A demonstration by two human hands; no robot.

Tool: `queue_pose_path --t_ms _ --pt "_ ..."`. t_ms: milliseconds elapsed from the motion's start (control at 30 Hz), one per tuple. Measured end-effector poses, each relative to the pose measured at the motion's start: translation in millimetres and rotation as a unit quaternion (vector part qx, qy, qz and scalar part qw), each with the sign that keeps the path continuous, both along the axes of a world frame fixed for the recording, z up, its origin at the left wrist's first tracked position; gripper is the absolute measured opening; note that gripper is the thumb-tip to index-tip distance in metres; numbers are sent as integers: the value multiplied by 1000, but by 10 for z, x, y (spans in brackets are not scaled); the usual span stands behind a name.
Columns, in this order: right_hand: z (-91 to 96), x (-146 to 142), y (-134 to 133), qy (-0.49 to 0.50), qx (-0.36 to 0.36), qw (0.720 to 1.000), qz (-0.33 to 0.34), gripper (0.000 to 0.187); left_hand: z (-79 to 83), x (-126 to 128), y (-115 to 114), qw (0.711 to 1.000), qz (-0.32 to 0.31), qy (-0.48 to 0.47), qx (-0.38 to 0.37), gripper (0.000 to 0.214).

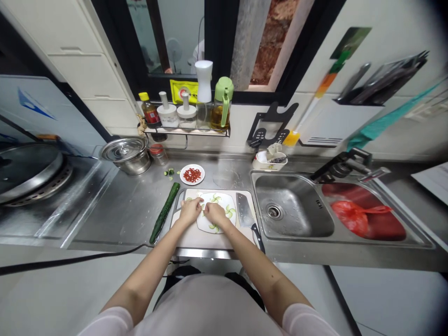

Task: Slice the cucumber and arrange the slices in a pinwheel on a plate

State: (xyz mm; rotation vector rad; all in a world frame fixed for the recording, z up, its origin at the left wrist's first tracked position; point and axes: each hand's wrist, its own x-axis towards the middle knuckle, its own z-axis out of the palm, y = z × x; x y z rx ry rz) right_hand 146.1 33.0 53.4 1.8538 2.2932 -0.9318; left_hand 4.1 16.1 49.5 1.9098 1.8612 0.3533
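Observation:
A white plate (210, 227) lies on the cutting board (189, 240), with curved cucumber slices (230, 211) in small clusters around its edge. Over the plate's left part is my left hand (191, 210), its fingers bent and closed together. Close beside it, my right hand (214, 213) is curled, fingertips turned toward the left hand. Anything small between the fingers of either hand is hidden. A kitchen knife (244, 211) with a black handle rests on the board right of the plate. To the left of the board lies a long cucumber (165, 212).
Behind the board stands a small dish (192, 174) of chopped red pieces, with cucumber scraps (169, 172) beside it. A steel pot (128, 155) is at back left. The sink (294, 205) adjoins on the right; a red bag (352, 217) sits in its second basin. A seasoning shelf (189, 132) hangs above.

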Motion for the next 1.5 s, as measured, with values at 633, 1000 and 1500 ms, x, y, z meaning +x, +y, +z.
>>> queue_pose_path --t_ms 633,1000,1500 --pt "23 -53 -83 -64 35 996 42 30 -65 49 -74 999 -24 30 19 30" --pt "51 65 -305 -67 101 992 21 29 -88 3 -171 997 47 34 56 26" --pt "-31 -23 -370 -88 80 992 48 38 -240 -14 -125 997 18 21 66 23"
